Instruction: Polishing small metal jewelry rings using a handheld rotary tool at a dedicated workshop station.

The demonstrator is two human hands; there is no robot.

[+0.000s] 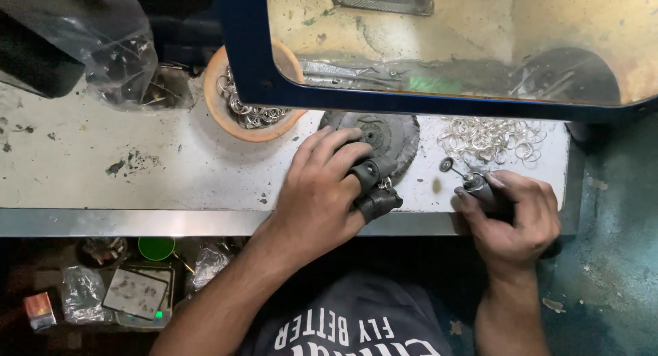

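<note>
Ring (pixel 385 183) pinched between guarded left-hand (pixel 322 191) fingertips; right hand (pixel 514 215) closed on rotary tool (pixel 473 183), disc just right of ring. Keep pinch firm, wrist braced, contact light.

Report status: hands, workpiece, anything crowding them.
Left hand, black finger guards on, pinches small ring. Right hand grips rotary tool, disc clear of ring. Buffing wheel behind; loose rings beside.

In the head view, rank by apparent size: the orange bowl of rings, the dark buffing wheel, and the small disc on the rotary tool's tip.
1. Orange bowl and dark buffing wheel: similar, both partly hidden, so unranked.
2. Small disc on the rotary tool held by the right hand: clearly smallest.
</note>
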